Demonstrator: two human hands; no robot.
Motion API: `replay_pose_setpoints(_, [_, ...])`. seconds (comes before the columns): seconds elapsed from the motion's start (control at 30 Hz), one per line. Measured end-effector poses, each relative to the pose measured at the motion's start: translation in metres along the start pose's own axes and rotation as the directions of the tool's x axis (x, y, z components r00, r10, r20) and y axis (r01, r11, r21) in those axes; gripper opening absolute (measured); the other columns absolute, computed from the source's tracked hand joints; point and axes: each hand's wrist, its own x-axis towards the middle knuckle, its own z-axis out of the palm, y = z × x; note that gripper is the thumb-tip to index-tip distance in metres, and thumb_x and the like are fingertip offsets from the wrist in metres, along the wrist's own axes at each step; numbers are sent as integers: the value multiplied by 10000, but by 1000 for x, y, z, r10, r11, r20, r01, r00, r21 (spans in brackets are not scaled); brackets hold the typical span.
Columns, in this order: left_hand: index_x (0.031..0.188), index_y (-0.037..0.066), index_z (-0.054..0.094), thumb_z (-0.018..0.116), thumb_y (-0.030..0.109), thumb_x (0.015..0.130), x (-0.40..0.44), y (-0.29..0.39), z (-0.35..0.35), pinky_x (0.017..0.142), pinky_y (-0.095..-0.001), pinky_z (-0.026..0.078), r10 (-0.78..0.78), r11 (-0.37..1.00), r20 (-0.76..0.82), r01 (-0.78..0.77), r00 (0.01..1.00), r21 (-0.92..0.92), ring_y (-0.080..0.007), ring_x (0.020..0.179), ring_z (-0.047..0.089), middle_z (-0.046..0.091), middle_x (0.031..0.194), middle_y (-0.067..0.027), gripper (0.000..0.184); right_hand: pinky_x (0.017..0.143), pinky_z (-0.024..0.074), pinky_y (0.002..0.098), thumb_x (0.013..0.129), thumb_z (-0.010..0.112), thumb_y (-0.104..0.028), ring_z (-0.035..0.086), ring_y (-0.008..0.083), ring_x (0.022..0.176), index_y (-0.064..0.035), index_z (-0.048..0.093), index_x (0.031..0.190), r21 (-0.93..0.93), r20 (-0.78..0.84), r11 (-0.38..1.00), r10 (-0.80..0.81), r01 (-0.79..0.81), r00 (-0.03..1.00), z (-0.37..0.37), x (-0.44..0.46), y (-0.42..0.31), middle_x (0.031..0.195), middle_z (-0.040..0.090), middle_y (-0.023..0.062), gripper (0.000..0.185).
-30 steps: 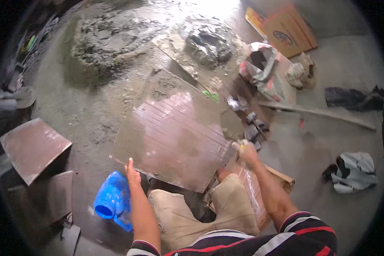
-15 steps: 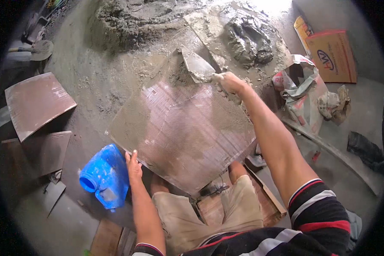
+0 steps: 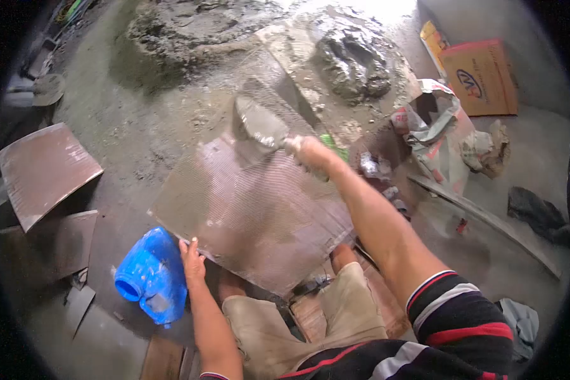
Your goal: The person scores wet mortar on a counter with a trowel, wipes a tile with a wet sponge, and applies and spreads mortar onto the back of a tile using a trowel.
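A large square tile (image 3: pixel 259 253) lies tilted across my knees, its upper face coated with grey mortar combed into fine ridges. My right hand (image 3: pixel 312 154) is closed round the handle of a trowel (image 3: pixel 261 123), whose mortar-smeared blade is over the tile's far corner. At the tile's near left edge, my left hand (image 3: pixel 192 261) grips the rim; part of its fingers is hidden. Right beside that hand stands a blue cut-open jug (image 3: pixel 151 272). Beyond the tile sits a heap of wet mortar (image 3: pixel 354 63) on a flat board.
A wider mound of mortar (image 3: pixel 164 38) spreads at the back. Two more tiles (image 3: pixel 47 171) lean at the left. To the right are a torn bag (image 3: pixel 434 136), a cardboard box (image 3: pixel 481 79), a long strip (image 3: pixel 487 221) and dark cloth (image 3: pixel 538 215).
My right hand has swept the trowel left and nearer over the tile's far corner. The left hand keeps its hold on the edge. The whole view has shifted slightly.
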Motion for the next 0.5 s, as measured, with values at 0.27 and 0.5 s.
replay_pose_setpoints(0.27, [1619,147,163,654,367,948,-4,-11,2,1027,-588,377,0,997,-58,4,998,74,-415,1401,378,325,1585,-162,860,898,521,438,1015,567,-301,683,346,1000,-70,714,1102,-129,-547,974,-227,187,806,-112,-108,118,1068,710,196,287])
replay_pose_setpoints(0.5, [1604,152,220,651,321,953,-13,-29,-1,837,-452,441,-33,988,-17,35,999,151,-319,1273,484,456,1472,-129,798,780,537,519,1045,450,-290,676,420,888,-28,693,1009,-722,-639,638,-467,-268,611,-281,-34,238,904,681,228,359])
